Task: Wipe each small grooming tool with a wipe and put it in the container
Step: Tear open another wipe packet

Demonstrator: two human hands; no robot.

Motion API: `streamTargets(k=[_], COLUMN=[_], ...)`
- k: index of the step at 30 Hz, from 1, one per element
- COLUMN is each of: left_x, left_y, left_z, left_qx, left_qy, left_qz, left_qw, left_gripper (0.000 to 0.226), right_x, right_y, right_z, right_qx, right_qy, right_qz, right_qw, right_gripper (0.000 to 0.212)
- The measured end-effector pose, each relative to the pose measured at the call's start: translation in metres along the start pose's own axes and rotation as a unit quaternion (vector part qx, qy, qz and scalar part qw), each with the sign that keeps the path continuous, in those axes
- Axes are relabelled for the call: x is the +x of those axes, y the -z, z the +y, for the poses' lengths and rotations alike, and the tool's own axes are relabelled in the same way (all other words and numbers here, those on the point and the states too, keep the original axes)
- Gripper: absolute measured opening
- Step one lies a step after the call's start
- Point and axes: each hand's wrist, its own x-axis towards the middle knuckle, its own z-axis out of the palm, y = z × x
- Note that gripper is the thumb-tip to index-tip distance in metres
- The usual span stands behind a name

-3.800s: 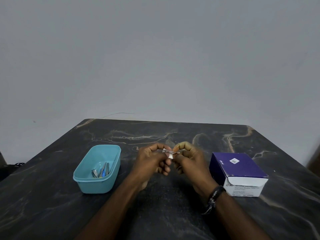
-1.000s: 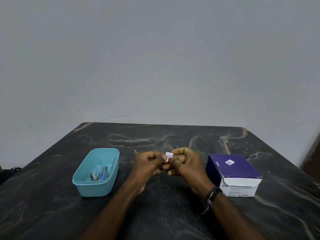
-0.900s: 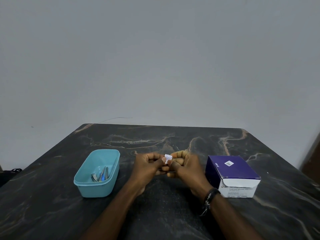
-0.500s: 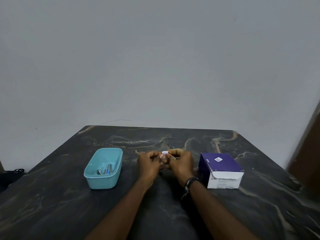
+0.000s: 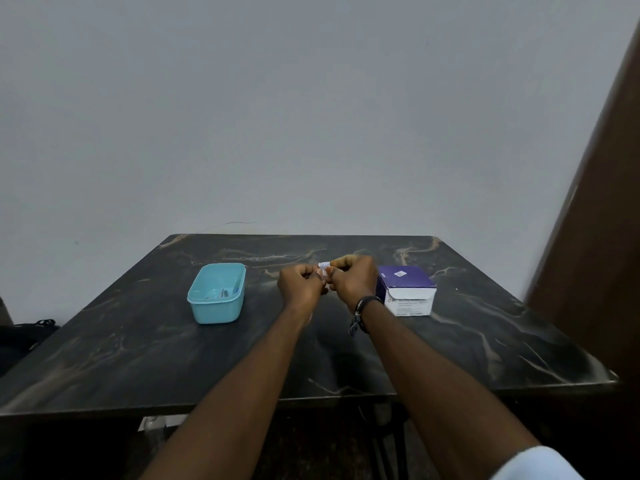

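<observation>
My left hand (image 5: 300, 285) and my right hand (image 5: 352, 281) meet over the middle of the dark marble table (image 5: 138, 341). Between their fingertips they pinch a small white wipe packet (image 5: 323, 265) with faint print. A teal plastic container (image 5: 217, 292) stands to the left of my hands; several small metal and blue grooming tools (image 5: 221, 293) lie at its bottom. What else my fingers hide, I cannot tell.
A purple and white box of wipes (image 5: 406, 289) stands just right of my right hand, its flap facing me. A brown door or post (image 5: 595, 237) rises at the right edge. The table's front edge (image 5: 311, 400) runs below my forearms. A black wristband (image 5: 363, 308) circles my right wrist.
The camera has pulled back and tilted up, so the table looks smaller and its front edge shows. Both hands stay together on the packet, which is turned more upright than 3.8 s ago.
</observation>
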Motion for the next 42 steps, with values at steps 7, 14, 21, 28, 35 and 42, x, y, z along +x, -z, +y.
streamTargets(k=[7, 14, 21, 28, 35, 42], left_x=[-0.034, -0.080, -0.164, -0.265, -0.322, -0.342], left_y=[-0.015, -0.089, -0.199, -0.284, -0.324, -0.330], left_z=[0.012, 0.017, 0.024, 0.033, -0.002, -0.084], left_qx=[0.002, -0.014, -0.035, -0.028, 0.027, 0.085], left_qy=[-0.010, -0.006, 0.000, 0.001, 0.017, 0.070], left_qz=[-0.027, -0.111, -0.244, -0.352, -0.403, -0.432], left_qw=[1.000, 0.994, 0.969, 0.936, 0.914, 0.895], left_gripper=[0.014, 0.016, 0.021, 0.029, 0.031, 0.022], right_x=[-0.016, -0.022, -0.048, -0.090, -0.121, -0.135], right_y=[0.038, 0.129, 0.270, 0.394, 0.441, 0.427], right_z=[0.007, 0.031, 0.062, 0.099, 0.159, 0.252], right_qx=[-0.001, -0.046, -0.098, -0.144, -0.136, -0.104], right_qy=[0.002, -0.012, -0.038, -0.070, -0.126, -0.215], right_qz=[0.030, 0.110, 0.226, 0.303, 0.327, 0.288], right_qw=[1.000, 0.993, 0.968, 0.940, 0.927, 0.928], right_gripper=[0.024, 0.016, 0.003, 0.003, 0.002, 0.003])
